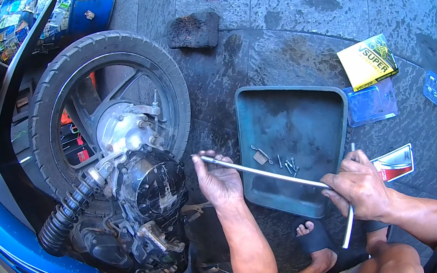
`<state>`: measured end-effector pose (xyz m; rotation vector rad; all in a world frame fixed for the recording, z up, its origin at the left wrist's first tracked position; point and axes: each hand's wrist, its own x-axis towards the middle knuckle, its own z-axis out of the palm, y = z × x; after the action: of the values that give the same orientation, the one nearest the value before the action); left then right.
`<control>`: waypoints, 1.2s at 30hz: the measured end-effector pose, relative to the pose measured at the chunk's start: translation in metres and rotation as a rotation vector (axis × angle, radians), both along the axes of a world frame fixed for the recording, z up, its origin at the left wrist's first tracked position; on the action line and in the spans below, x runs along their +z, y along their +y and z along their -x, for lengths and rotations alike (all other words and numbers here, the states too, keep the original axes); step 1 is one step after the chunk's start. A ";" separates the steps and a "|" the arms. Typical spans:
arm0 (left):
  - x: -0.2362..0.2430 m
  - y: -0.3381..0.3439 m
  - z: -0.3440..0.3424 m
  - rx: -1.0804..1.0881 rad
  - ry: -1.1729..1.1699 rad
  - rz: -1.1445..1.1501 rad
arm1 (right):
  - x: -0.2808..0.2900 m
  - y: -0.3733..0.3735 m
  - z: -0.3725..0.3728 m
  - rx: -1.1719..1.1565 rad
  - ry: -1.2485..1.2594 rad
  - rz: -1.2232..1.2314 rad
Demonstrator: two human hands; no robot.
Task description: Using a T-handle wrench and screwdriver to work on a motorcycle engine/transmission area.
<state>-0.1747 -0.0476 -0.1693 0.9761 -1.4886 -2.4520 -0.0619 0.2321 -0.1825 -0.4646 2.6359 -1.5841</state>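
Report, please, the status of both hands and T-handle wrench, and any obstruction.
Left hand at socket tip; right hand gripping handle. Wrench slants above tray. Nothing visible blocking it.

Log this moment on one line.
left hand: at T-handle wrench tip | right hand: gripping crossbar end | bolts: in tray

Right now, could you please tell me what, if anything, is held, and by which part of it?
A long silver metal T-shaped bar: the right hand grips its crossbar end, the left hand the opposite end.
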 end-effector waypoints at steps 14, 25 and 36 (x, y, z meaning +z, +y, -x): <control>0.009 0.004 0.002 0.064 0.251 -0.205 | 0.005 -0.020 0.031 0.071 -0.060 0.144; 0.010 -0.007 0.003 0.043 0.203 -0.214 | 0.008 -0.040 0.024 -0.003 -0.448 0.506; 0.025 0.060 -0.073 -0.828 -0.341 -0.244 | 0.007 -0.064 0.024 0.033 -1.551 1.503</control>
<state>-0.1016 0.0125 -0.1439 0.9917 -2.0639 -3.2140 -0.0859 0.1684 -0.1755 0.5693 0.1843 -2.1042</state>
